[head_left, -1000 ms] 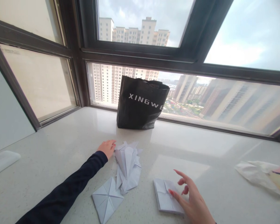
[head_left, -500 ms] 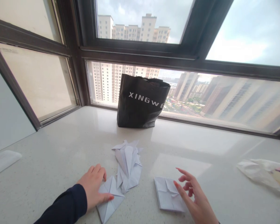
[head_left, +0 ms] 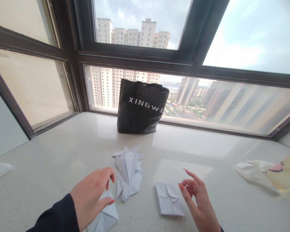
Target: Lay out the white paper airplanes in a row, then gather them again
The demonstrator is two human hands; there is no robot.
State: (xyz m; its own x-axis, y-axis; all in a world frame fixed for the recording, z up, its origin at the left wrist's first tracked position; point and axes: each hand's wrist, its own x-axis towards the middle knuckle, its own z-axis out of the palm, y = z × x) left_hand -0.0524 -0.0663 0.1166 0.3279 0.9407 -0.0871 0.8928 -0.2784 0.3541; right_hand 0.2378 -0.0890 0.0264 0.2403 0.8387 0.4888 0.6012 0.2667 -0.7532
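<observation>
My left hand (head_left: 94, 192) hovers, fingers apart, over a folded white paper piece (head_left: 106, 215) with diagonal creases. The hand hides part of that paper. To its right lies a pile of pointed folded paper shapes (head_left: 129, 175). My right hand (head_left: 195, 199) is raised just right of a square stack of folded paper (head_left: 169, 199), whose top sheet has crossing creases and a small torn-looking flap. Its fingers are curled loosely, thumb and index apart, and nothing shows between them.
A black bag (head_left: 140, 109) with white lettering stands against the window at the back. At the right lies a crumpled pale wrapper (head_left: 258, 174) with coloured print. A white object (head_left: 0, 170) is at the left edge of the pale speckled countertop (head_left: 70, 145).
My left hand has lifted off the creased paper, which now lies a little nearer and further left. My right hand stays beside the square stack. The whole view has shifted slightly.
</observation>
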